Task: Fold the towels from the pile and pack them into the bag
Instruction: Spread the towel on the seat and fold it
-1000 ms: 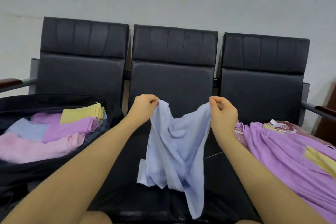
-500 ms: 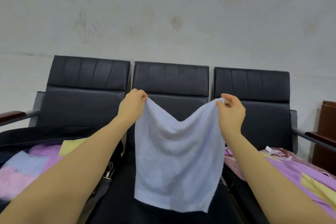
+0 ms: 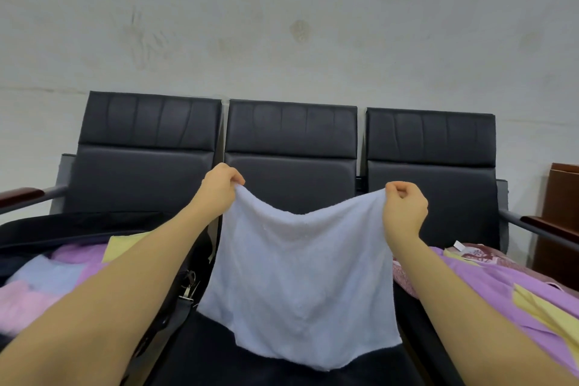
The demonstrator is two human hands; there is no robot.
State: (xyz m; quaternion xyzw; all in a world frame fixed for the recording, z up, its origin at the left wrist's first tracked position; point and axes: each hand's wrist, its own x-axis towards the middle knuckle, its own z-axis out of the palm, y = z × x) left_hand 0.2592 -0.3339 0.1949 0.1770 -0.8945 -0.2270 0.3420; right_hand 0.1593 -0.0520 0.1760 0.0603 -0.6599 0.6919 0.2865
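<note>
Pale blue terry: the towel [image 3: 300, 279] hangs spread in front of you over the middle seat [image 3: 291, 367], lower hem just reaching the cushion. Your left hand [image 3: 219, 191] pinches the top left corner; your right hand [image 3: 404, 213] pinches the top right corner, so each grip is closed on cloth. The top edge sags between them, so tension is slack. Holding by two corners lets the weight pull the wrinkles out and squares the piece for a first fold, likely in half. The bag [image 3: 78, 229] lies open on the left seat, with folded pink, lilac, blue and yellow towels [image 3: 56, 273] already inside. The unfolded pile [image 3: 501, 288] sits on the right seat. Judgement: mid-task, fold not yet begun.
</note>
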